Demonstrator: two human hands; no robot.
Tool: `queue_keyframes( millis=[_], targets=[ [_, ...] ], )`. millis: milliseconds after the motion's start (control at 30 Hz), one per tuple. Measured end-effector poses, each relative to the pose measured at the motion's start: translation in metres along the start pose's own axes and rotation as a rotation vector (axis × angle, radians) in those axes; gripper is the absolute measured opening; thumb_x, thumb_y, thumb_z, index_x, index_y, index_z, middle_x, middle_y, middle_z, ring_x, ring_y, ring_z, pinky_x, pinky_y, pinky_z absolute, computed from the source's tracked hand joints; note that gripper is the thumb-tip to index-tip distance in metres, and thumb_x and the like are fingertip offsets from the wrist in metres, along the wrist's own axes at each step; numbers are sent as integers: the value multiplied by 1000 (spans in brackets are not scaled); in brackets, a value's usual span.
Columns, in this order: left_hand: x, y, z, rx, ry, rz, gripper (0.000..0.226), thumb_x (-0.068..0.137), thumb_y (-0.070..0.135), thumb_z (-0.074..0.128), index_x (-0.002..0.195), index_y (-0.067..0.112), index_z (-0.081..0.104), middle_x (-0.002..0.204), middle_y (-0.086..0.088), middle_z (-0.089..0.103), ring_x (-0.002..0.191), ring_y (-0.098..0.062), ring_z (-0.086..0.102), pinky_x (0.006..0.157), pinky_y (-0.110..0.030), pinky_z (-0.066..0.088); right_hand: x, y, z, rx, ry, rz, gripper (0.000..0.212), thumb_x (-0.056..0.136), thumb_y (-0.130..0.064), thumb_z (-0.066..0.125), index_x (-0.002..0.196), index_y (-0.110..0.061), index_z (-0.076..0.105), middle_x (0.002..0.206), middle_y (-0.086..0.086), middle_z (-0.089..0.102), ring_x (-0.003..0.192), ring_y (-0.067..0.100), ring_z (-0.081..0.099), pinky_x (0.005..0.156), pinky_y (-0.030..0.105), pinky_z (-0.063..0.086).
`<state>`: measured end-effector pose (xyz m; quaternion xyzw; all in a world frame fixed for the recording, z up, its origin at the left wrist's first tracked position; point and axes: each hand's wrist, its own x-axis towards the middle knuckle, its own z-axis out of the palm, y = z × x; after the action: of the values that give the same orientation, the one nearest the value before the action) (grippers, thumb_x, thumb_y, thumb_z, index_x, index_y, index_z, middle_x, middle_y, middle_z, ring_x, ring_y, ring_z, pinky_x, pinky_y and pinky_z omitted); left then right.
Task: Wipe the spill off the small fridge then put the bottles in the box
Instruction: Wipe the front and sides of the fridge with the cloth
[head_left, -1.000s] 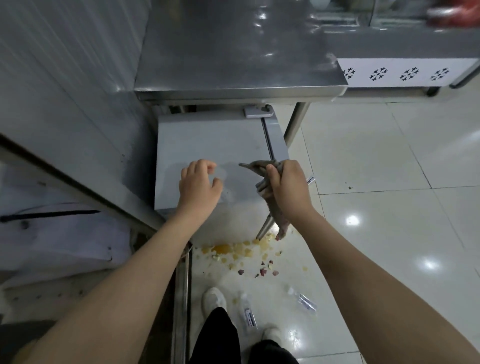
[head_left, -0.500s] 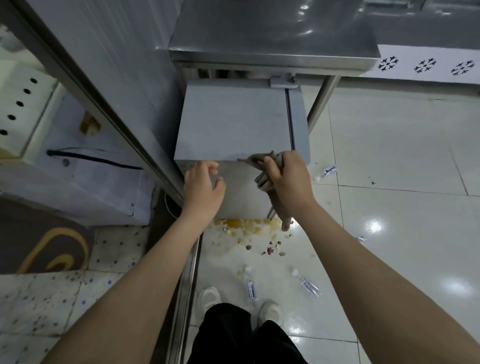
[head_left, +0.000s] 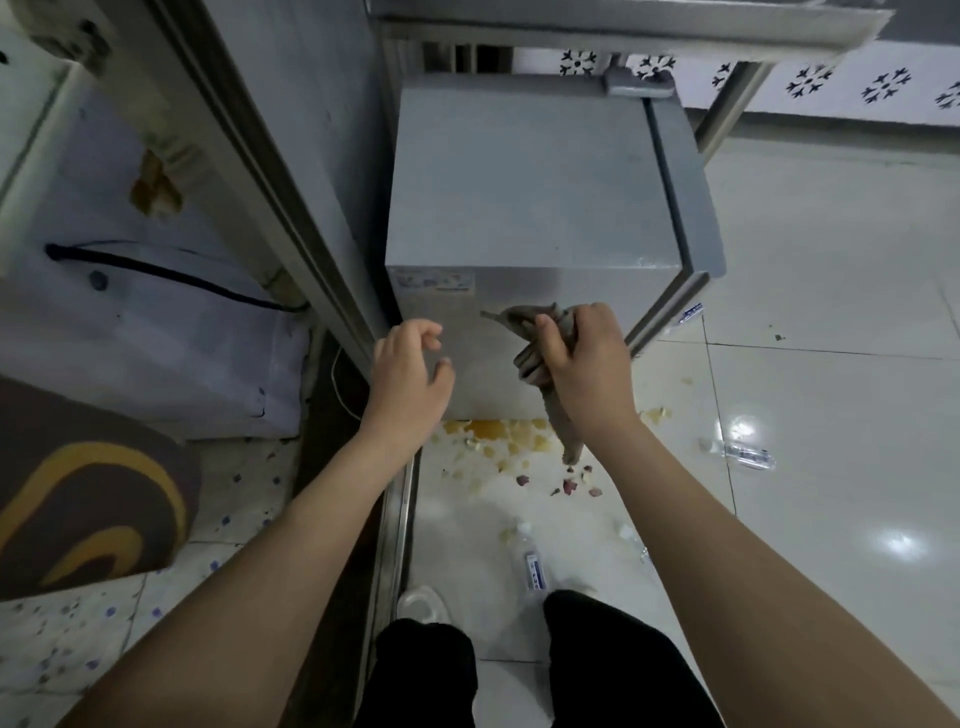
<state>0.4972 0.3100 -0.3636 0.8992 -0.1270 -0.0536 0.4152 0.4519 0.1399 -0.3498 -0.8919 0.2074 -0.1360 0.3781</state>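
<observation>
Head view, looking down.

- Small grey fridge (head_left: 530, 176) stands on the floor, its back end tucked under a steel desk (head_left: 623, 21), with a metal partition along its left side.
- Right hand (head_left: 582, 358) grips a bunched grey cloth (head_left: 524, 325) in front of the near face of the fridge. One end of the cloth pokes out to the left and a tail hangs down below the fist. Cannot tell whether the cloth touches the fridge.
- Left hand (head_left: 410, 369) is just beside it, also in front of the near face, fingers loosely curled and holding nothing.
- Yellow-orange spill (head_left: 498, 436) with pale lumps and pink scraps lies on the white floor tiles at the foot of the fridge.
- Small clear bottles lie on the tiles. One (head_left: 535, 569) is near the person's feet, one (head_left: 743, 454) is off to the right, and one (head_left: 688, 316) is by the fridge's right corner.
- A brown mat (head_left: 88, 488) with a yellow pattern lies to the far left.
</observation>
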Motion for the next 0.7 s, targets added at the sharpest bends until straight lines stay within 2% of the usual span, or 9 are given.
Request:
queue_keyframes(
  millis=[67,167,267,333,400,467,533,600,700],
  targets=[
    [4,-20,15,-18,17,-9,29,87,8,55,115,9,48,101,3,47,105,-20,44,89,-25,33,-1,14,16,-10,40,-34,39,95,-27,53,63,-28,30,73,-8,36,66,10,40,61,20,27],
    [14,-48,44,-51,35,2,29,87,7,55,114,13,47,104,0,46,99,-13,43,84,-17,31,8,41,44,-12,133,-173,35,93,-24,56,68,-15,34,74,-1,37,68,16,39,58,21,22],
    [17,-80,78,-159,61,-35,28,88,7,53,108,24,42,109,-1,46,96,-6,44,87,-21,38,22,67,74,-57,274,-390,29,90,-28,55,70,-14,40,72,6,39,66,19,36,55,24,16],
    [23,-104,99,-198,100,5,27,89,7,52,107,25,42,111,-4,47,97,-5,47,88,-24,42,30,83,94,-73,398,-557,31,91,-30,54,71,-6,50,71,13,46,66,20,39,56,24,22],
    [32,-127,118,-232,208,97,20,93,12,49,108,22,41,108,-7,49,92,-1,48,86,-19,43,38,94,112,-101,539,-758,36,95,-29,49,77,1,57,73,19,53,70,27,44,58,34,36],
    [45,-148,132,-278,339,218,14,93,22,43,107,23,40,100,-1,48,87,7,48,78,-8,39,52,101,128,-144,667,-968,32,96,-27,49,78,-1,56,72,20,54,71,28,40,58,38,37],
    [60,-166,145,-292,424,357,14,90,29,40,104,31,39,96,7,46,87,6,48,77,-8,38,68,109,146,-208,789,-1116,24,94,-23,53,79,-5,52,70,18,54,67,29,41,55,40,37],
    [73,-179,155,-242,492,503,14,89,34,38,103,36,37,98,2,47,90,-2,48,81,-14,40,82,116,165,-253,889,-1191,24,93,-23,54,79,-3,55,70,18,56,65,29,43,52,38,39],
    [85,-186,165,-132,589,652,23,88,31,40,109,21,43,107,-3,43,96,-12,48,84,-21,41,92,131,193,-309,965,-1187,24,94,-30,52,93,-6,49,76,18,57,72,28,36,56,40,40]
  ],
)
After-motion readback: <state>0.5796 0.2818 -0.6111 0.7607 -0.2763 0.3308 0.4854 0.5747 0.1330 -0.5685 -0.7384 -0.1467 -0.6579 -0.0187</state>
